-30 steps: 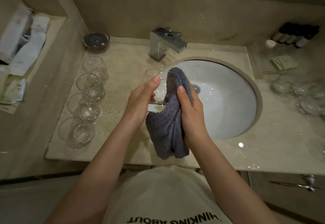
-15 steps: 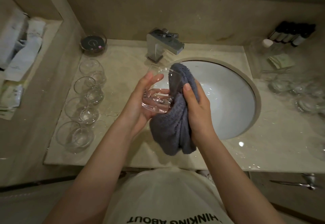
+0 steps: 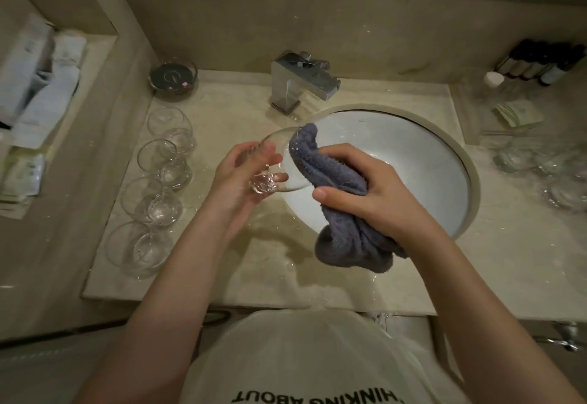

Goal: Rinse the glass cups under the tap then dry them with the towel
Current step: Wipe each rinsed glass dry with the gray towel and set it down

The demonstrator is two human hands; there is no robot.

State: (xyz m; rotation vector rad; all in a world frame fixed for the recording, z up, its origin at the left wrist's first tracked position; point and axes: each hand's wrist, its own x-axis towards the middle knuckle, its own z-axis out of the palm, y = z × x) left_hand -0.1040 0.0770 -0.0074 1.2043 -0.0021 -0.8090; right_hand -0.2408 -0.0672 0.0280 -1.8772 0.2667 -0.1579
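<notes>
Here, towel point(image 3: 333, 178) inside tilted glass cup point(image 3: 279, 162)

I see two bare forearms leading to the left hand point(image 3: 244, 178) and right hand point(image 3: 378, 194), with no sleeves, rings, watch or bracelets visible on either. Below the forearms I see a pale cream, loose-fitting shirt point(image 3: 301, 356) in smooth fabric. Black block lettering printed across the shirt reads upside down from my view, partly cut off: "HINKING ABOUT".
</notes>
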